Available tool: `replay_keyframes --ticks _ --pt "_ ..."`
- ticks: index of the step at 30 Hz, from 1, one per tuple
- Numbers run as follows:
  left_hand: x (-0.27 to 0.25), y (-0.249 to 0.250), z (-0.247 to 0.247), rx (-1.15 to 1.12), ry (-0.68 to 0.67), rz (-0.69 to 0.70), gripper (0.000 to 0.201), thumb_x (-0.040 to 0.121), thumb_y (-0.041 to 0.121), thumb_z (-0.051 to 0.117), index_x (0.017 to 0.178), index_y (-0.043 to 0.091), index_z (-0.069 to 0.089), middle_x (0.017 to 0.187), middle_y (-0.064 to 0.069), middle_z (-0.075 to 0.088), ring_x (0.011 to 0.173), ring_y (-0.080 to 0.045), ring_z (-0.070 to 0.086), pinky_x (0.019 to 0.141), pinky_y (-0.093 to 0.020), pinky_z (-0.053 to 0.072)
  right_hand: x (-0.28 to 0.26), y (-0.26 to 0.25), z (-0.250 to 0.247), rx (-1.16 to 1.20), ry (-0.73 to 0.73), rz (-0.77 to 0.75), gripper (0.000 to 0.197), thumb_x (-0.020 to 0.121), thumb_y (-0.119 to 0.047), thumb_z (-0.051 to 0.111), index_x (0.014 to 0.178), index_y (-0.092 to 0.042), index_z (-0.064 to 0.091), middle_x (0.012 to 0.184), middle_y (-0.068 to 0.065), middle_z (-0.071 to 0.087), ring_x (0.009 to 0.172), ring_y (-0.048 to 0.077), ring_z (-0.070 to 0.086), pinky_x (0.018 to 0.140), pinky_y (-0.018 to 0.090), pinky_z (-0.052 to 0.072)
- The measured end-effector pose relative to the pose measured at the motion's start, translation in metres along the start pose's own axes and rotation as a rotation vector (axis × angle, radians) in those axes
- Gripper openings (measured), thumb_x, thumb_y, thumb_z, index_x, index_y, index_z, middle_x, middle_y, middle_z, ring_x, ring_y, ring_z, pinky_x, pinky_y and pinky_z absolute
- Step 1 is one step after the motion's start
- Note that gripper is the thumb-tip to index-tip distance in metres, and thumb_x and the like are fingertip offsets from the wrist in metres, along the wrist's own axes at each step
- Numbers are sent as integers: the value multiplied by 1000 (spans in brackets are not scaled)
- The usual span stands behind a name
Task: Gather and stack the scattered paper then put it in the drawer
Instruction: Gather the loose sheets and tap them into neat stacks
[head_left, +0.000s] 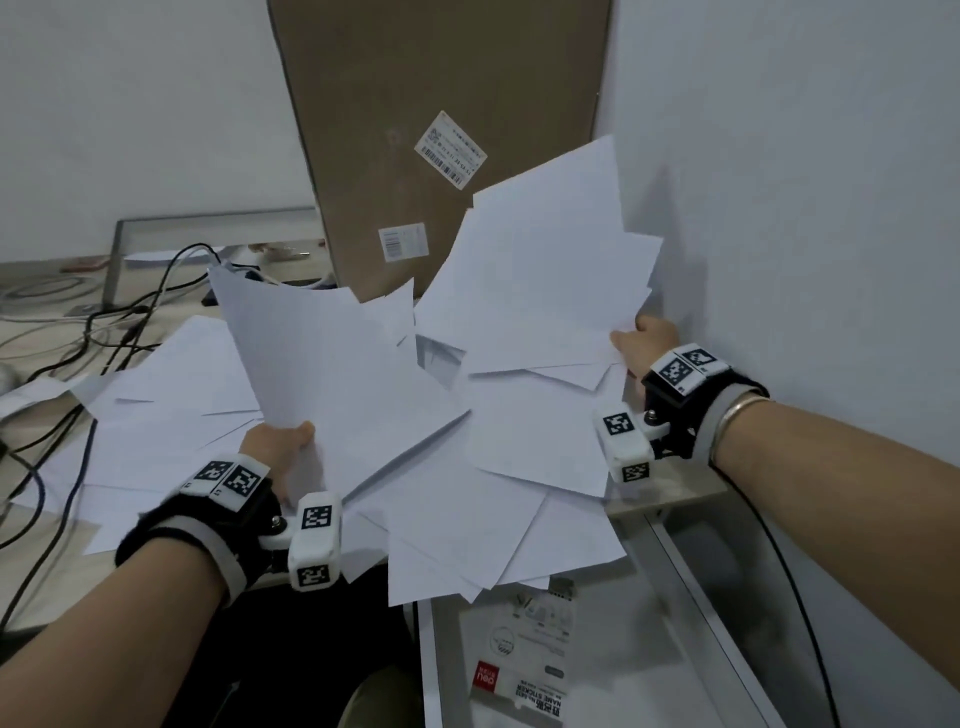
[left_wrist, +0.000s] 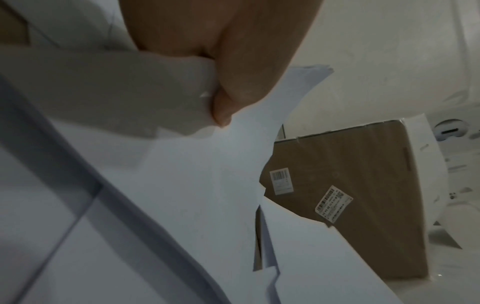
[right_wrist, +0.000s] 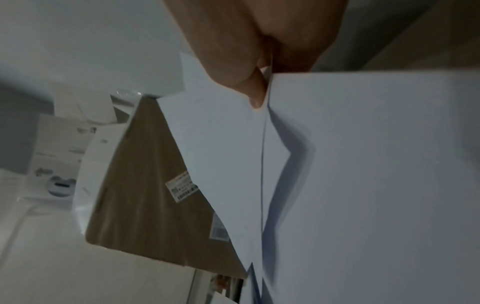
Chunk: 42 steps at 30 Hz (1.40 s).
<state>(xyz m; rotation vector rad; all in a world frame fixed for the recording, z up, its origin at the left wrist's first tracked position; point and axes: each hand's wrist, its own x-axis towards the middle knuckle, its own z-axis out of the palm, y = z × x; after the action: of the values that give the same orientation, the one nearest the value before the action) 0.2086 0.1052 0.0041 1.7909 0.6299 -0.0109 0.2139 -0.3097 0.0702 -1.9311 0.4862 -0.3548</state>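
Many white paper sheets lie scattered over the desk, some hanging past its front edge. My left hand pinches a lifted bundle of sheets by its near edge, thumb on top; the left wrist view shows the thumb pressed onto that bundle. My right hand pinches a second raised bundle at its right edge by the wall, and its fingers clamp the paper in the right wrist view. Below the desk at lower right an open drawer holds a sticker pack.
A tall cardboard box leans against the back wall behind the papers. Black cables trail over the desk's left side near a metal frame. A white wall stands close on the right.
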Motion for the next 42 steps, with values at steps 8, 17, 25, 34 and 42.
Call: replay_keyframes --ticks 8,17,25,34,42 --pt "-34 13 4 114 70 35 41 94 14 54 124 -14 49 128 -28 55 117 -41 54 103 -45 42 -6 -33 -27 259 164 -30 18 86 -10 53 96 -2 65 91 5 66 82 23 61 76 32 52" --pt "-58 9 4 -40 -80 87 52 79 35 59 112 -5 56 93 -20 62 83 -33 57 81 -46 48 -29 -71 -22 522 99 -24 20 84 -1 52 98 9 60 83 12 59 73 22 53 65 36 48" --pt "-94 27 21 -186 -369 100 45 100 43 38 123 8 52 108 -11 66 93 -26 63 75 -36 51 -43 -37 0 326 -33 1 10 82 -12 55 75 -13 62 89 11 68 81 29 64 76 44 55" --pt "-98 27 29 -145 -455 16 56 96 59 27 112 14 57 107 -9 69 92 -25 64 81 -39 49 -49 20 24 80 -76 51 25 73 -27 54 88 -10 64 96 11 71 91 33 67 86 45 55" --pt "-91 19 31 -39 -563 -29 39 96 43 48 106 9 62 85 -6 76 71 -18 73 60 -30 58 -39 30 29 57 -150 58 14 82 -18 59 93 -10 63 106 16 68 99 34 64 92 50 52"
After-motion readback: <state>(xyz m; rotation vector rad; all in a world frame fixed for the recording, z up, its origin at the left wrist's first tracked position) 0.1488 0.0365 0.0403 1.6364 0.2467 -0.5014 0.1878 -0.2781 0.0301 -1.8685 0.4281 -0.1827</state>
